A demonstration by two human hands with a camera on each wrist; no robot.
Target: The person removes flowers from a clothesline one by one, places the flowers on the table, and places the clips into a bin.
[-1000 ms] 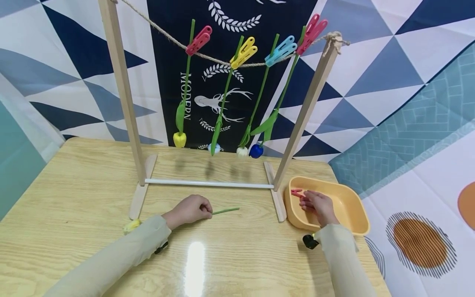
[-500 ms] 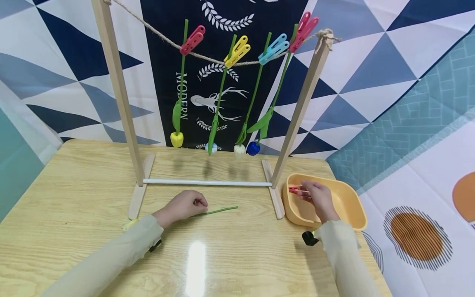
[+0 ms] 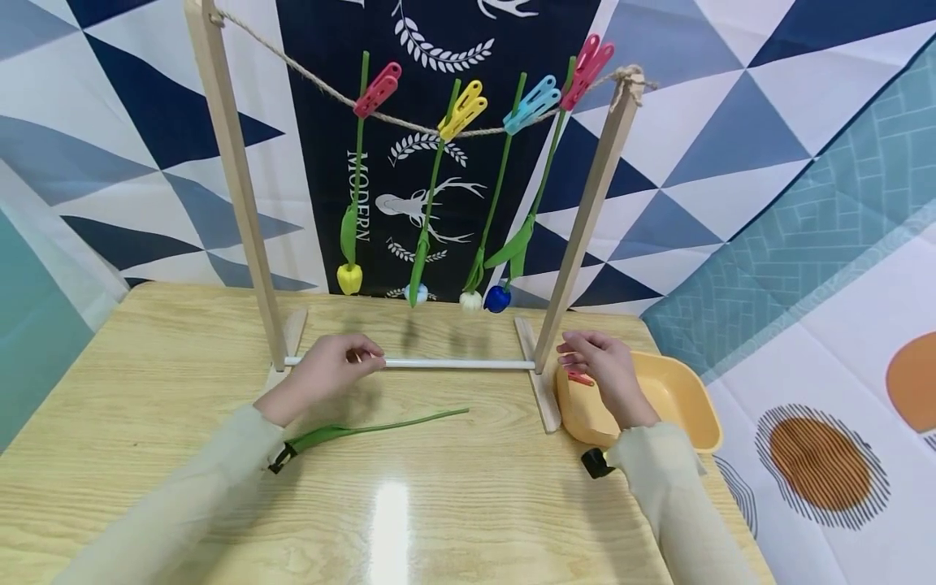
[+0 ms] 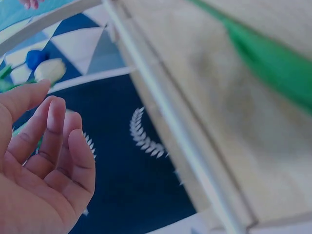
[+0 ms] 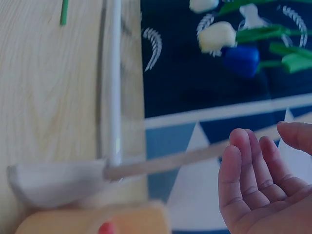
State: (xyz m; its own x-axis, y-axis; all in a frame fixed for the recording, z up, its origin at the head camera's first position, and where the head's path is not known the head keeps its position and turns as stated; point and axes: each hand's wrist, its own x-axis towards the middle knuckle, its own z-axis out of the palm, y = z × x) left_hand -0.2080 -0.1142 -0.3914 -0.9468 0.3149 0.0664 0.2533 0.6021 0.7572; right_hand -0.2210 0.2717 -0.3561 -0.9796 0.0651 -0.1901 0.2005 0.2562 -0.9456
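My left hand (image 3: 329,370) is raised near the white crossbar (image 3: 453,364), its fingers loosely bent with nothing between them. Below it, an artificial flower lies on the table, its green stem (image 3: 409,421) pointing right; my left sleeve hides the bloom end. My right hand (image 3: 603,370) hovers over the left side of the orange basin (image 3: 680,406), also holding nothing, as the right wrist view confirms with its relaxed fingers (image 5: 248,170). A red clothespin (image 3: 581,379) sits in the basin beneath that hand.
A sagging rope (image 3: 292,63) spans two wooden posts (image 3: 237,187). Clothespins, including a yellow one (image 3: 462,110) and a blue one (image 3: 532,104), hold several upside-down tulips: yellow (image 3: 349,279), pale blue (image 3: 416,293), white (image 3: 471,301) and dark blue (image 3: 498,299).
My left hand has left the flower stem and lifted up and leftward toward the crossbar. My right hand has risen from inside the basin, leaving the red clothespin there.
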